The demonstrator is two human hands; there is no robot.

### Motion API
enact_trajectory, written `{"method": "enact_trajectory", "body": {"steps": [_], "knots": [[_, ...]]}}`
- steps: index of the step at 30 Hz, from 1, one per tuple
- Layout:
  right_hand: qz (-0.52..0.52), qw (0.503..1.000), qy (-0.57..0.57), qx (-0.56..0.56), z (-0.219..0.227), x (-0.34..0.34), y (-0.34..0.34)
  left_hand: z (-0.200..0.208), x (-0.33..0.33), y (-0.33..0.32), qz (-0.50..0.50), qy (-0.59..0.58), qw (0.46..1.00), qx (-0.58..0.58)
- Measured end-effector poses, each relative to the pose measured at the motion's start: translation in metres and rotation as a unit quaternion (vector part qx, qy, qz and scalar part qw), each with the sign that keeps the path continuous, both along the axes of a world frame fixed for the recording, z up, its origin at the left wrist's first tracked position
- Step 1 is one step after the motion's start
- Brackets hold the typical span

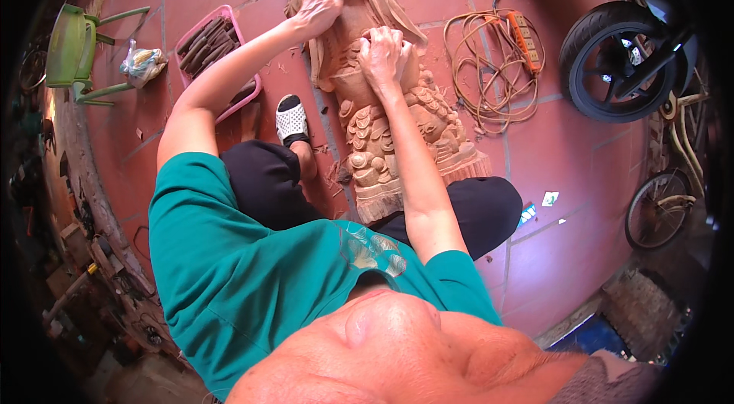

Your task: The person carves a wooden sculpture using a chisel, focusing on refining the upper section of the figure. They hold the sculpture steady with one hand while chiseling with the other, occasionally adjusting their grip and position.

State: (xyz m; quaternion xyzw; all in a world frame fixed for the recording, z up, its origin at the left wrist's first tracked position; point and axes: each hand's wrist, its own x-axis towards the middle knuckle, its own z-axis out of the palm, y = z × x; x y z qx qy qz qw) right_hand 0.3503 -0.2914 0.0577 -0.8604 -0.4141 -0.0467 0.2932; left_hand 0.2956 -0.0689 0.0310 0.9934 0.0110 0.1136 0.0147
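A carved wooden statue lies lengthwise on the floor in front of me, its base close to my legs and its upper end cut off by the top of the view. My left hand rests on the statue's upper part, fingers curled in against the wood. Lower down and to the right, my right hand presses on the statue's middle with bent, closed fingers. Whatever either hand grips is too small or hidden to make out.
Left of the statue, a pink basket holds several wood-handled tools. Beyond it are a plastic bag and a green chair. An orange power strip with coiled cord lies right, near a motorbike wheel.
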Motion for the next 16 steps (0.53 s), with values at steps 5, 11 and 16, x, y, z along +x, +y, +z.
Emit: {"method": "enact_trajectory", "body": {"steps": [5,11,16], "knots": [[-0.003,1.000,0.008,0.002,0.000,0.000,0.000,0.027,0.002,0.006,0.115,0.172,0.977,-0.055],[-0.003,1.000,0.006,-0.002,-0.001,-0.002,0.003,0.011,0.031,-0.023,0.033,0.063,0.997,-0.027],[0.002,1.000,0.031,0.002,-0.004,0.000,0.003,0.009,0.030,-0.019,0.035,0.062,0.997,0.034]]}}
